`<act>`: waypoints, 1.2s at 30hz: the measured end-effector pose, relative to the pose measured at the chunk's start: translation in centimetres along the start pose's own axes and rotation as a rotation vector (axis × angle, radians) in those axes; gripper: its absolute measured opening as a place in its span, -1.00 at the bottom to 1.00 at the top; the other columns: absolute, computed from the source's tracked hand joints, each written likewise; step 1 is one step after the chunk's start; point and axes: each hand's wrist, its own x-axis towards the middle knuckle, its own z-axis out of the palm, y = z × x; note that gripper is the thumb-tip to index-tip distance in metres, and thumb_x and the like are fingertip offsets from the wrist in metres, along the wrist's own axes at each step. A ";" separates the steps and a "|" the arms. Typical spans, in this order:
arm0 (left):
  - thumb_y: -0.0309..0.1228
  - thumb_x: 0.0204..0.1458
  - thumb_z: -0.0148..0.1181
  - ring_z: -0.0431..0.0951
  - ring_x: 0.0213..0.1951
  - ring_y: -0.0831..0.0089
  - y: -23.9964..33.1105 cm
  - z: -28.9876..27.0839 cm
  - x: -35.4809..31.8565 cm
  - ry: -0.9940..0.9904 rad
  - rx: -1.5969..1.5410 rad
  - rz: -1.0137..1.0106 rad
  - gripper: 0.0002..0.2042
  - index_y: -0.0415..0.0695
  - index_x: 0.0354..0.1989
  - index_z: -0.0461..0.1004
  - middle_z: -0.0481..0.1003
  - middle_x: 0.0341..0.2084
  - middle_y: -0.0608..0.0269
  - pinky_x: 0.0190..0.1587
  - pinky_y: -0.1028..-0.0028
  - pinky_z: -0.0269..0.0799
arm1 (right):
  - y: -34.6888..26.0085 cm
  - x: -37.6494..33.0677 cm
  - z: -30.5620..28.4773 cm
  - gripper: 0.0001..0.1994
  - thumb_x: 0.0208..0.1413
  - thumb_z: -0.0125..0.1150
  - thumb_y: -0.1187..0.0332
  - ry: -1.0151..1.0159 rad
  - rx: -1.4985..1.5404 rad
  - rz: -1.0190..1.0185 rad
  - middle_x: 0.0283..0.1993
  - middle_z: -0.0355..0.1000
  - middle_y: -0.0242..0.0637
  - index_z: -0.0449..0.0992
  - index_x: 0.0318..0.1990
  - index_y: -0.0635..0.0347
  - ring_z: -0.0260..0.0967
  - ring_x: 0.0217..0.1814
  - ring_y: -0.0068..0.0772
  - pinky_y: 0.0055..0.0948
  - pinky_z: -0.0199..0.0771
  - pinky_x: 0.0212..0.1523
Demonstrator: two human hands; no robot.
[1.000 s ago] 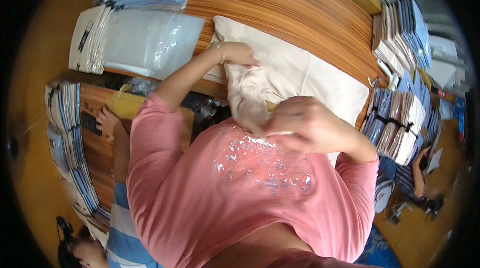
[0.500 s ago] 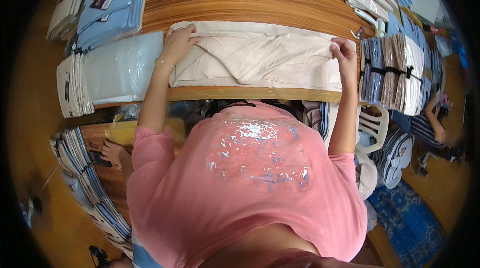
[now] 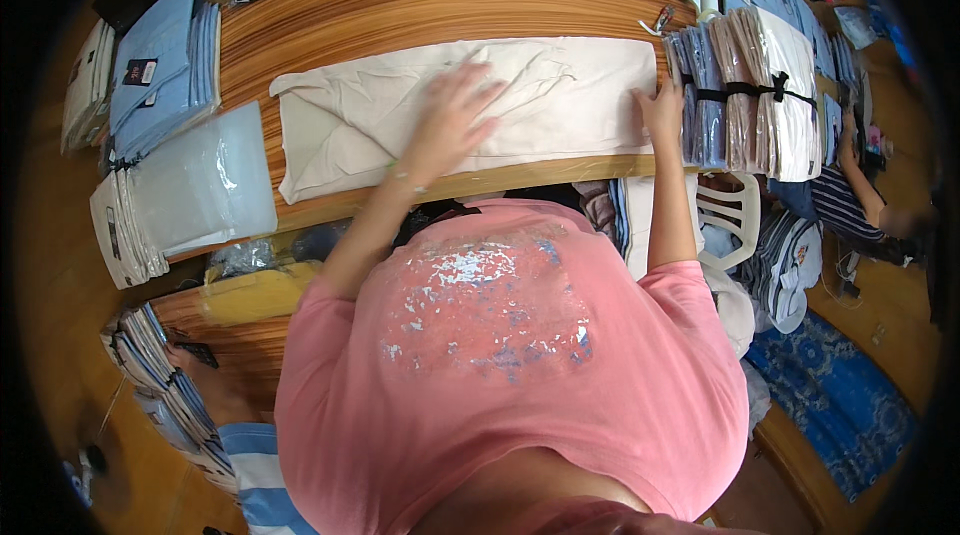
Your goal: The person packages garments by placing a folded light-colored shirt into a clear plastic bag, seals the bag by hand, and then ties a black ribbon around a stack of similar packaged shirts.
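We have both arms stretched ahead of our torso (image 3: pixel 500 395), hands well apart. Our left forearm (image 3: pixel 372 225) slants forward and inward to the right, ending in a left hand (image 3: pixel 450 125) with its back up and its fingers (image 3: pixel 466 77) spread and blurred. Our right forearm (image 3: pixel 675 215) runs almost straight forward, and our right hand (image 3: pixel 661 111) points away from us, thumb set apart from the other fingers, toward the left.
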 end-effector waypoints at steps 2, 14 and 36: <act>-0.12 0.05 0.03 -0.04 0.29 0.13 2.3 4.0 1.4 -0.063 0.149 0.015 -0.46 0.06 0.22 0.15 0.05 0.25 0.15 0.26 -0.02 -0.19 | 1.9 -0.3 1.1 -0.45 -0.26 0.37 0.25 0.115 -0.090 -0.045 -0.14 0.39 0.14 0.39 -0.09 0.40 0.34 -0.04 0.08 -0.13 0.34 -0.06; -0.54 -0.07 -0.01 0.22 0.08 0.12 -6.1 -2.8 0.9 0.360 0.288 -0.285 -0.64 -0.02 -0.04 0.41 0.33 -0.01 0.20 0.11 0.10 0.11 | 6.2 1.8 -0.6 -0.57 -0.11 0.27 0.43 -0.468 0.712 0.114 -0.26 0.44 -0.19 0.32 -0.06 0.37 0.39 -0.28 -0.46 -0.55 0.38 -0.25; -0.03 0.20 -0.22 0.45 -0.05 0.43 1.8 4.5 3.0 0.016 -1.515 -0.947 -0.47 -0.28 0.07 0.25 0.40 -0.04 0.06 -0.07 0.45 0.42 | -9.5 -2.9 -6.1 -0.41 0.02 0.12 0.42 -1.115 1.149 -0.150 -0.06 0.37 -0.25 0.12 0.24 0.16 0.34 -0.03 -0.46 -0.52 0.29 0.04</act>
